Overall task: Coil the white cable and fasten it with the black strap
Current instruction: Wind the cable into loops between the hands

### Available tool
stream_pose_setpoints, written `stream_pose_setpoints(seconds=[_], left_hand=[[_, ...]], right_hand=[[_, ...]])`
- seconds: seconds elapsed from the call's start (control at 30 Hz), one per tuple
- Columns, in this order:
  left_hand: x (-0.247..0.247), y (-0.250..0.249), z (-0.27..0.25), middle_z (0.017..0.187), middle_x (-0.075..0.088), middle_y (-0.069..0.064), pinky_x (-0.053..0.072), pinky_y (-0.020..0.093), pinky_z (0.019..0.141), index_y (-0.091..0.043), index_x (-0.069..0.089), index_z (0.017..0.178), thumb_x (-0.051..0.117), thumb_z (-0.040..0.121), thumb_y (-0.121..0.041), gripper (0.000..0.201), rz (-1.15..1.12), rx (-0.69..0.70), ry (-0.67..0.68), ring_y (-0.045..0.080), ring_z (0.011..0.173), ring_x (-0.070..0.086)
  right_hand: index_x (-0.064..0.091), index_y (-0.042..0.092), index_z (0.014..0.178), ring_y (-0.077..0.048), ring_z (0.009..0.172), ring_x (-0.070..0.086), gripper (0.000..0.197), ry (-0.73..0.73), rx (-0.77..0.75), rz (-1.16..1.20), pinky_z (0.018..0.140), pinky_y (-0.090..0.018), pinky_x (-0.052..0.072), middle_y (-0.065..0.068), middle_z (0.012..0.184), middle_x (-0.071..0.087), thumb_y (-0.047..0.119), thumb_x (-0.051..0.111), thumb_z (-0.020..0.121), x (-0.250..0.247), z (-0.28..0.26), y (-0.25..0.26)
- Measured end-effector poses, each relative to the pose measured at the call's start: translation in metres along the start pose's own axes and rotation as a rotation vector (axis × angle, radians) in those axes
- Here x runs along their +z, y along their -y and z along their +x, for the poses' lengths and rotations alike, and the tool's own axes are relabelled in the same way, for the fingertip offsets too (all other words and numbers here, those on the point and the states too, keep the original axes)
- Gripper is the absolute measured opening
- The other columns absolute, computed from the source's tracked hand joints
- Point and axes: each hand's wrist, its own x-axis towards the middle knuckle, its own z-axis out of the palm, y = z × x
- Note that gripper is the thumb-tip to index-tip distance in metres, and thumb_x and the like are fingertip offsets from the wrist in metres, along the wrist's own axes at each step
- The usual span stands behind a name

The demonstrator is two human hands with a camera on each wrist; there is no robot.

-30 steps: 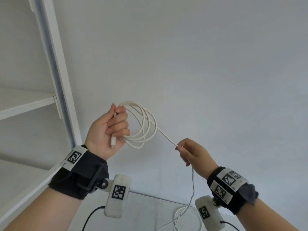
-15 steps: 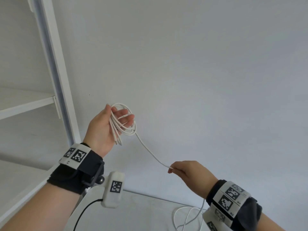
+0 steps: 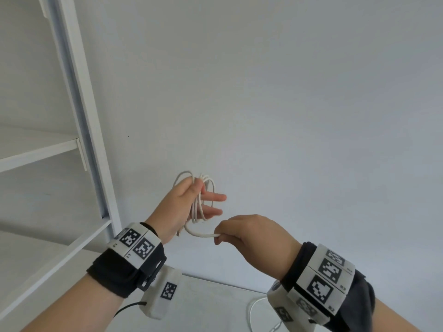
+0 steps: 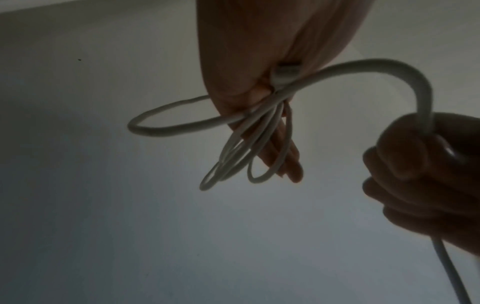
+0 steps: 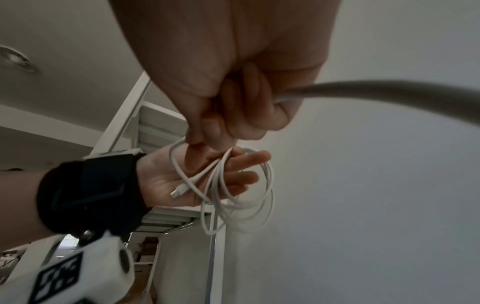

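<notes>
The white cable [image 3: 203, 188] hangs in several loops over my raised left hand [image 3: 199, 202]; the thumb pins the loops against the palm while the fingers stick out straight. The cable's plug [image 5: 177, 193] lies on that palm, also seen as the plug [image 4: 285, 72] in the left wrist view. Just below and to the right, my right hand [image 3: 219, 236] pinches the running cable [image 3: 201, 234], which curves back to the coil. From the right hand [image 4: 415, 164] the cable drops downward. The black strap is not in view.
A white shelf unit [image 3: 79, 121] stands at the left, with a plain wall behind the hands. Loose cable [image 3: 251, 307] lies on the white table [image 3: 215, 303] below. A black camera wire [image 3: 127, 307] hangs from my left wrist.
My right hand has come up and left to just under the left hand, bending the running cable into a fresh loop. The left hand's fingers have straightened out.
</notes>
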Motion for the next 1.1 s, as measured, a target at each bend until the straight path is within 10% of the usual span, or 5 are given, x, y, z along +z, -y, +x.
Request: stream_pose_setpoints(seconds=[0.23, 0.4, 0.6, 0.87, 1.1], left_hand=[[0.007, 0.004, -0.015, 0.066, 0.072, 0.001, 0.047, 0.024, 0.05, -0.003, 0.046, 0.088, 0.033, 0.1, -0.033, 0.035, 0.254, -0.058, 0.103, 0.03, 0.05, 0.066], [0.011, 0.008, -0.019, 0.068, 0.071, 0.013, 0.047, 0.031, 0.05, 0.0, 0.05, 0.092, 0.034, 0.1, -0.031, 0.036, 0.211, -0.065, 0.211, 0.019, 0.033, 0.045], [0.019, 0.01, -0.023, 0.044, 0.029, -0.003, 0.034, 0.024, 0.04, -0.007, 0.047, 0.079, 0.032, 0.101, -0.026, 0.033, 0.169, -0.097, 0.193, 0.012, 0.037, 0.022], [0.016, 0.006, -0.032, 0.045, 0.022, -0.002, 0.023, 0.021, 0.041, -0.014, 0.047, 0.065, 0.037, 0.092, -0.054, 0.049, -0.003, -0.121, 0.308, 0.013, 0.038, 0.016], [0.009, -0.003, -0.029, 0.04, 0.023, -0.007, 0.016, 0.015, 0.037, -0.019, 0.045, 0.057, 0.049, 0.083, -0.05, 0.041, -0.3, -0.064, 0.286, 0.007, 0.033, 0.014]], right_hand=[[0.051, 0.034, 0.097, -0.016, 0.078, 0.061, 0.013, -0.094, -0.013, 0.036, 0.07, -0.036, 0.051, 0.009, 0.086, 0.067, 0.031, 0.04, 0.092, -0.007, 0.009, -0.009], [0.062, 0.022, 0.09, -0.019, 0.081, 0.06, 0.019, -0.133, 0.073, -0.008, 0.074, -0.039, 0.049, 0.002, 0.086, 0.067, 0.028, 0.044, 0.094, -0.014, 0.014, -0.022], [0.065, 0.022, 0.087, -0.009, 0.069, 0.053, 0.016, -0.18, 0.101, 0.04, 0.07, -0.029, 0.047, 0.008, 0.075, 0.062, 0.03, 0.052, 0.09, -0.025, 0.02, -0.024], [0.054, 0.016, 0.067, -0.008, 0.047, 0.038, 0.036, -0.331, 0.238, 0.23, 0.049, -0.016, 0.032, 0.009, 0.049, 0.041, 0.042, 0.079, 0.062, -0.037, 0.023, -0.047], [0.056, 0.012, 0.059, -0.005, 0.042, 0.032, 0.033, -0.326, 0.294, 0.44, 0.044, -0.01, 0.028, 0.012, 0.042, 0.037, 0.037, 0.068, 0.077, -0.014, 0.02, -0.064]])
